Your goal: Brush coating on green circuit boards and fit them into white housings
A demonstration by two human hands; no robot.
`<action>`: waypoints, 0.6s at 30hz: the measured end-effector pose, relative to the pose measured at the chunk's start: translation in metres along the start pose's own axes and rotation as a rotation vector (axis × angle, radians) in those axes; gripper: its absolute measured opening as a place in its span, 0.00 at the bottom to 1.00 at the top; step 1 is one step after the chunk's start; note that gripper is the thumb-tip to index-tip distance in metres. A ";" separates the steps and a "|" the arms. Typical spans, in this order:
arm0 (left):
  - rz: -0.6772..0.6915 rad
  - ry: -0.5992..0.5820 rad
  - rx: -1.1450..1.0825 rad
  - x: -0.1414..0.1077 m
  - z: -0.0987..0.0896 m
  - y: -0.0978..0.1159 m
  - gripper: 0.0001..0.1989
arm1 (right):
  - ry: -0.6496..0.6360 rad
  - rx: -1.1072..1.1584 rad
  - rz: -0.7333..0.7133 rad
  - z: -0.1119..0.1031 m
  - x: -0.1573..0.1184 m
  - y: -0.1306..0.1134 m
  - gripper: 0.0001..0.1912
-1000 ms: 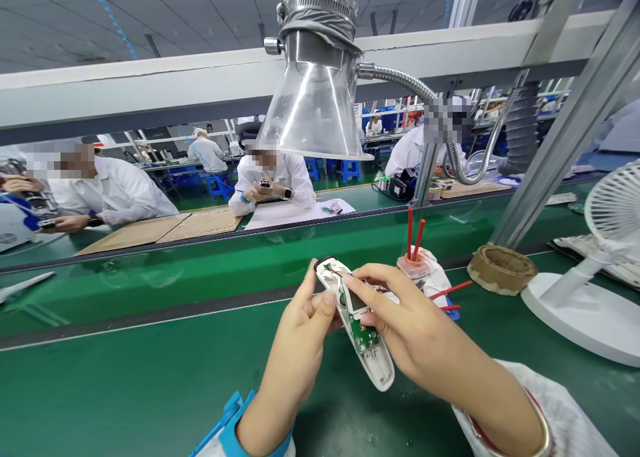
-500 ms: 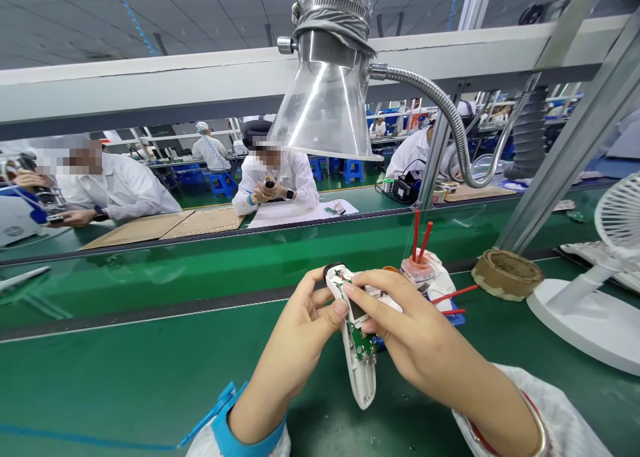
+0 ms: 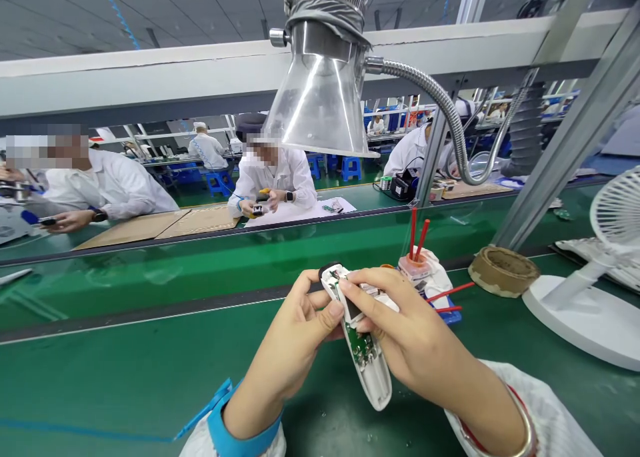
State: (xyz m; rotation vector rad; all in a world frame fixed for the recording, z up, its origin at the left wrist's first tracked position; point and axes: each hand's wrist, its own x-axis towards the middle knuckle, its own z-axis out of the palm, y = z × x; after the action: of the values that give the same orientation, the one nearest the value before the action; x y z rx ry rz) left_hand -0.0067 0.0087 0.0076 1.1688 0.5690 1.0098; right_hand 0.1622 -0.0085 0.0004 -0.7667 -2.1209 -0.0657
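Between my hands is a long white plastic device housing (image 3: 376, 381), tilted with its rounded lower end toward me. A green circuit board (image 3: 361, 345) with a dark rectangular part lies inside it, and thin wires show near the black-tipped upper end. My left hand (image 3: 305, 327) grips the housing's upper left side, thumb on the edge and fingers behind. My right hand (image 3: 400, 310) closes on the other side, its index and middle fingertips pressing at the upper part of the board. Its thumb is largely hidden beneath those fingers.
Behind my right hand stands a small pink-topped container (image 3: 417, 265) with red sticks. A brown tape roll (image 3: 504, 270) and a white fan (image 3: 565, 304) are on the right. A clear extractor hood (image 3: 320, 104) hangs above. Co-workers sit beyond the green partition (image 3: 200, 270).
The housing's lower end has swung a little to the right, showing more of its white interior. Both hands keep their hold. My view has shifted slightly.
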 end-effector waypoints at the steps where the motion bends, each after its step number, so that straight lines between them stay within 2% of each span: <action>1: -0.006 0.001 0.009 0.000 0.000 0.001 0.11 | -0.003 -0.008 -0.007 0.000 0.000 0.000 0.25; 10: -0.024 0.066 0.067 -0.002 0.003 0.007 0.10 | 0.000 -0.027 0.009 0.002 0.001 -0.003 0.25; 18: -0.030 0.100 0.071 -0.002 0.001 0.007 0.14 | 0.004 -0.096 -0.014 0.004 0.002 -0.002 0.25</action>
State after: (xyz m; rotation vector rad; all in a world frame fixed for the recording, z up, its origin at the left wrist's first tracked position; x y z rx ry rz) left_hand -0.0087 0.0070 0.0144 1.1733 0.7043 1.0339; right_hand 0.1568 -0.0082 -0.0004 -0.8076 -2.1318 -0.1771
